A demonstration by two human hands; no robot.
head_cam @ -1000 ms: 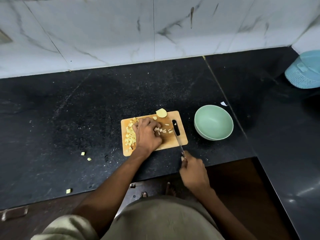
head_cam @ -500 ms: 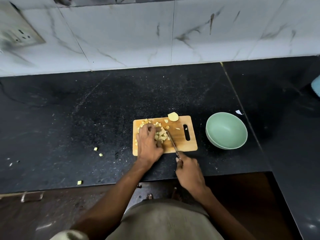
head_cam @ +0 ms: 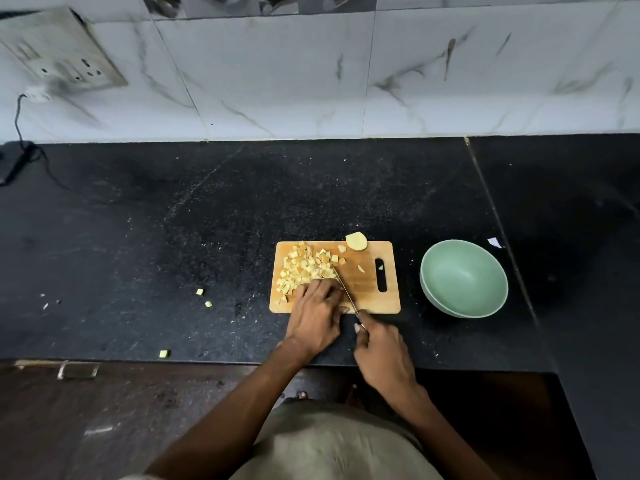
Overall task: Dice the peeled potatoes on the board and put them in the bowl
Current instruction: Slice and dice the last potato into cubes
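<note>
Nearest the camera, a pale garment is seen at the bottom edge, with both forearms reaching out over the front edge of the black stone counter. The right hand is closed around the handle of a knife, whose thin blade runs up and to the left across the wooden cutting board and ends at the edge of the pile of diced potato. The left hand is laid over the near edge of the board, its fingers bent down at the near side of the pile; whether any pieces are actually held cannot be told.

The dice are heaped on the left half of the board. A few loose pieces lie toward the handle slot, and one larger uncut potato piece sits on the far edge — partly overhanging it. Just to the right of the board stands a pale green bowl, with nothing visible inside it.

Three stray cubes are scattered on the counter well to the left. Farther back, a white marbled tile wall is seen — a switch plate is mounted at its left, with a dark cable trailing down onto the counter.
</note>
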